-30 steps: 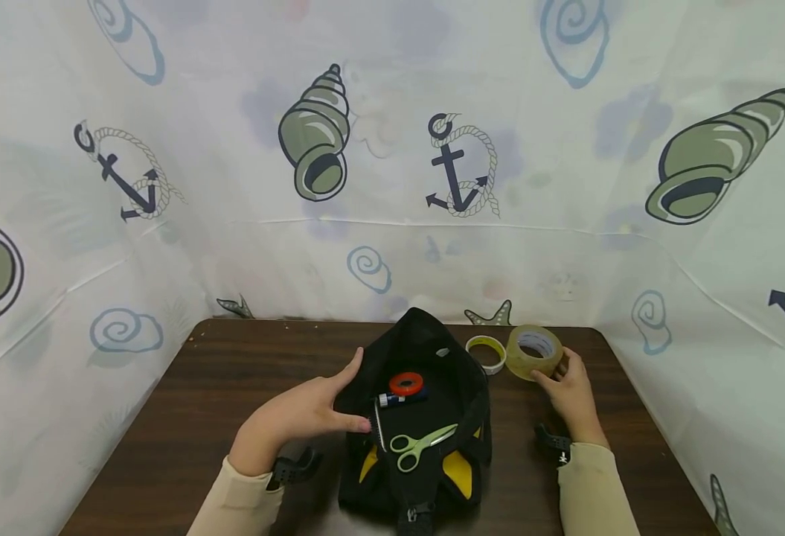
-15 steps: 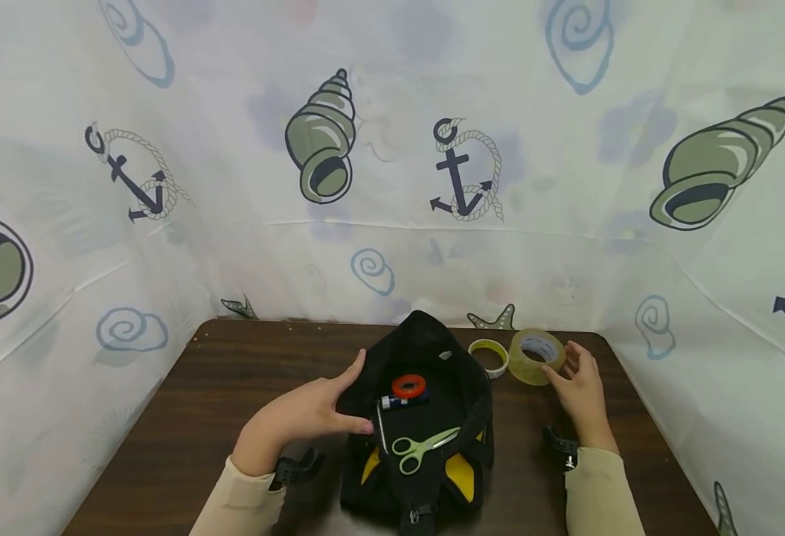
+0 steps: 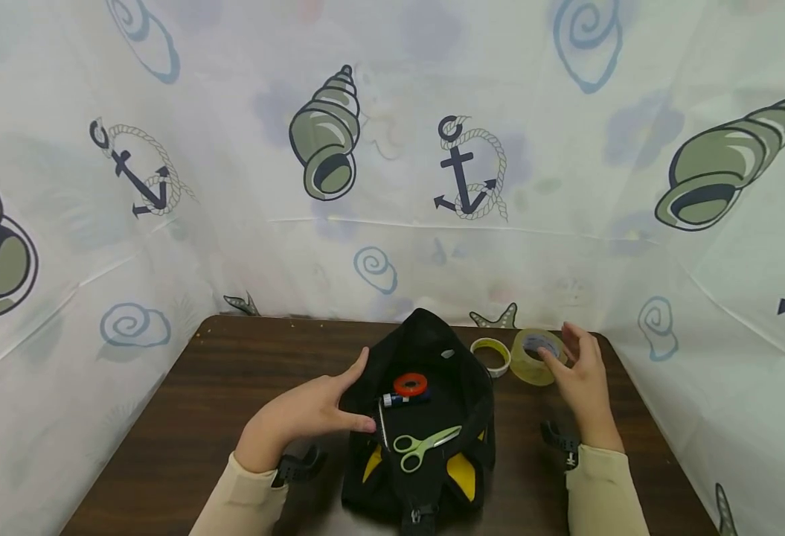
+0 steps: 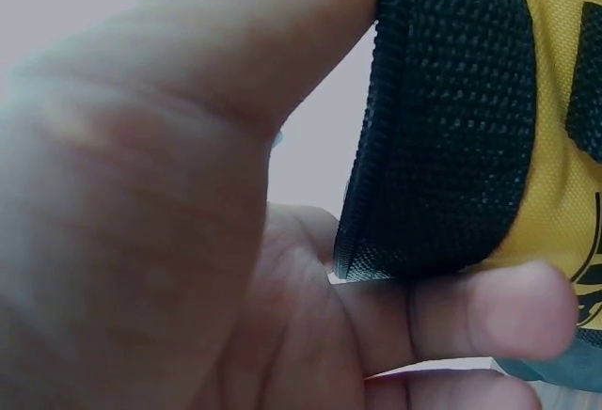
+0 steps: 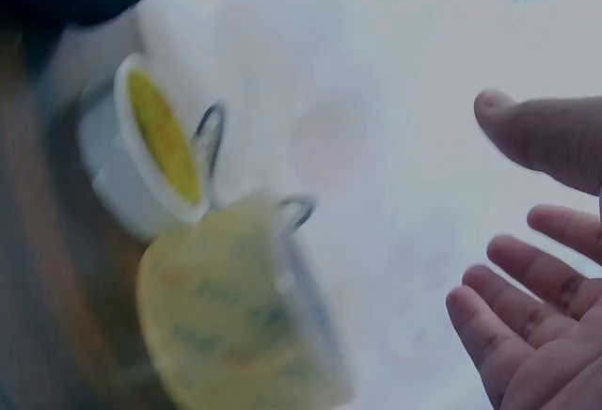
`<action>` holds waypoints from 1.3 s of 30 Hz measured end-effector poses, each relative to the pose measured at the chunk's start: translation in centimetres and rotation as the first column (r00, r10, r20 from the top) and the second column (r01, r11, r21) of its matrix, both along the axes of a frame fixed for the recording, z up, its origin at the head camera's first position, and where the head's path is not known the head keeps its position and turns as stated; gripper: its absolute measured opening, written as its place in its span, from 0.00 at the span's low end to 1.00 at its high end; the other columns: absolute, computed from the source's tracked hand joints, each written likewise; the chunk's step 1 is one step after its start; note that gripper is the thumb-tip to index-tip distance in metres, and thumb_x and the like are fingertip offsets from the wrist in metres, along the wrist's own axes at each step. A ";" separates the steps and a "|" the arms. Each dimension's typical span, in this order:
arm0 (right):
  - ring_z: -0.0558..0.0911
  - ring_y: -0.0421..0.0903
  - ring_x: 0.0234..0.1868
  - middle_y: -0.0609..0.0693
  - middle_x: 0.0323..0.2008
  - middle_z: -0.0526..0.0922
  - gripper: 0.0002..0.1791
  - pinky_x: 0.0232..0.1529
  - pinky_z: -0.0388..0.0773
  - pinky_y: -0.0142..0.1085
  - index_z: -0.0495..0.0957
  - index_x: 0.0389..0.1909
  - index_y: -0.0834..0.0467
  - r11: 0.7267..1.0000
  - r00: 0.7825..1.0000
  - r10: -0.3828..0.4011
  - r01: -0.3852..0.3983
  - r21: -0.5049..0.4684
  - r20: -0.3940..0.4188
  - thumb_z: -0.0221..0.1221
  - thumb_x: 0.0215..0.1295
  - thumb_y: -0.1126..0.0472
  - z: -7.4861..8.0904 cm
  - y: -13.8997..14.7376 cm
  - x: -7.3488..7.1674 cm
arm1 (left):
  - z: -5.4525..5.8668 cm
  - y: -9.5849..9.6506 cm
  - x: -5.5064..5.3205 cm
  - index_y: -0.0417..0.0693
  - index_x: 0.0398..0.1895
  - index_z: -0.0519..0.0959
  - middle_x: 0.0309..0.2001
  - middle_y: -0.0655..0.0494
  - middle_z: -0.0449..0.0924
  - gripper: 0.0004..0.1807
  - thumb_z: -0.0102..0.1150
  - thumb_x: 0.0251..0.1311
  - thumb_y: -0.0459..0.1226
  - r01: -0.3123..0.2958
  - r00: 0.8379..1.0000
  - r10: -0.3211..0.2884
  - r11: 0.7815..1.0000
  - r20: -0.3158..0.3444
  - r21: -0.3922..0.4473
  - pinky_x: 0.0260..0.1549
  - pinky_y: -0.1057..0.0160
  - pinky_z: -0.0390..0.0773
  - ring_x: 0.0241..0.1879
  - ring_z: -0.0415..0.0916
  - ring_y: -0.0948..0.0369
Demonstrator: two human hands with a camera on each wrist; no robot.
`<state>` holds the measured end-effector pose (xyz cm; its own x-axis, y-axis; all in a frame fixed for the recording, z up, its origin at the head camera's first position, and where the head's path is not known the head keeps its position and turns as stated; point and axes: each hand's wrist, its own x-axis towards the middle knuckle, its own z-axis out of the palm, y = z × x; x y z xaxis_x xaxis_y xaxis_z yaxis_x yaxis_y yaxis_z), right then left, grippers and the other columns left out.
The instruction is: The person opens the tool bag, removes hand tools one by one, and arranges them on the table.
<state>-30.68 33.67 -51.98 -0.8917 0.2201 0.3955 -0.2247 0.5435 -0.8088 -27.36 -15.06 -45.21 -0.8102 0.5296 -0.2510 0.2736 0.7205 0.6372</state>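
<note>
An unzipped black and yellow bag [image 3: 405, 484] stands mid-table, its mouth facing up. My left hand [image 3: 312, 409] holds its left rim between thumb and fingers; in the left wrist view the bag's black zip edge [image 4: 376, 147] lies between them. Green-handled scissors [image 3: 411, 452], a red ring-shaped roll [image 3: 410, 385] and a dark blue tube [image 3: 405, 399] with a pale end lie in the bag's mouth. To the right, my right hand [image 3: 582, 380] hovers by a clear yellowish roll of packing tape [image 3: 533, 372]. In the right wrist view its fingers are spread, apart from the packing tape [image 5: 226, 307].
A white roll with a yellow inside [image 3: 501, 370] stands between the bag and the packing tape. The dark brown wooden table [image 3: 265, 342] meets a patterned cloth wall [image 3: 399, 186] at its back edge. Cloth also hangs on both sides.
My right hand has left the packing tape's right side and risen slightly, its fingers now up by the roll's top. The roll stays put. My left hand keeps its hold on the bag.
</note>
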 end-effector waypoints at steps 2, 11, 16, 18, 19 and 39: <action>0.74 0.64 0.76 0.64 0.73 0.71 0.42 0.76 0.71 0.27 0.64 0.81 0.65 1.000 0.998 0.018 -0.017 0.018 -0.056 0.73 0.72 0.61 1.1 -0.5 0.4 | 0.1 0.0 -0.1 0.75 0.90 0.31 0.71 0.42 0.81 0.67 0.70 0.64 0.68 0.007 1.000 -0.007 1.000 -0.008 -0.004 0.67 0.40 0.80 0.65 0.84 0.50; 0.76 0.56 0.72 0.61 0.70 0.74 0.41 0.73 0.69 0.21 0.70 0.77 0.63 0.990 0.957 0.133 -0.119 0.069 -0.256 0.75 0.64 0.73 5.7 -3.4 2.3 | 0.3 -0.1 -0.2 0.75 0.90 0.31 0.63 0.43 0.86 0.67 0.70 0.63 0.69 0.010 1.000 -0.010 1.000 -0.025 -0.014 0.67 0.40 0.80 0.63 0.85 0.51; 0.75 0.52 0.69 0.60 0.69 0.77 0.44 0.74 0.66 0.20 0.71 0.77 0.61 0.974 0.929 0.198 -0.150 0.169 -0.313 0.77 0.60 0.74 6.8 -4.9 3.3 | 0.2 -0.2 -0.1 0.77 0.90 0.30 0.65 0.45 0.85 0.67 0.70 0.63 0.69 0.003 1.000 -0.004 1.000 -0.027 -0.020 0.67 0.40 0.80 0.64 0.85 0.50; 0.76 0.54 0.69 0.61 0.69 0.77 0.44 0.74 0.67 0.20 0.71 0.77 0.61 0.968 0.921 0.223 -0.170 0.187 -0.319 0.77 0.60 0.74 7.0 -5.5 3.4 | 0.2 -0.2 -0.1 0.77 0.90 0.30 0.64 0.44 0.85 0.67 0.70 0.63 0.69 0.005 1.000 -0.006 1.000 -0.028 -0.020 0.67 0.39 0.80 0.65 0.85 0.49; 0.76 0.55 0.70 0.60 0.69 0.76 0.43 0.75 0.67 0.21 0.70 0.77 0.60 0.965 0.921 0.233 -0.181 0.188 -0.311 0.77 0.61 0.73 7.0 -5.8 3.5 | 0.3 -0.2 -0.1 0.78 0.90 0.31 0.65 0.44 0.85 0.67 0.70 0.63 0.69 0.004 1.000 -0.005 1.000 -0.029 -0.018 0.68 0.39 0.80 0.65 0.84 0.49; 0.85 0.47 0.59 0.50 0.63 0.83 0.31 0.59 0.83 0.29 0.77 0.71 0.52 0.931 0.904 0.366 -0.350 0.108 -0.222 0.74 0.69 0.67 8.0 -12.7 5.9 | -0.2 0.1 0.0 0.74 0.90 0.31 0.80 0.40 0.69 0.67 0.70 0.63 0.68 0.015 0.999 -0.015 1.000 -0.037 0.004 0.72 0.38 0.76 0.74 0.78 0.45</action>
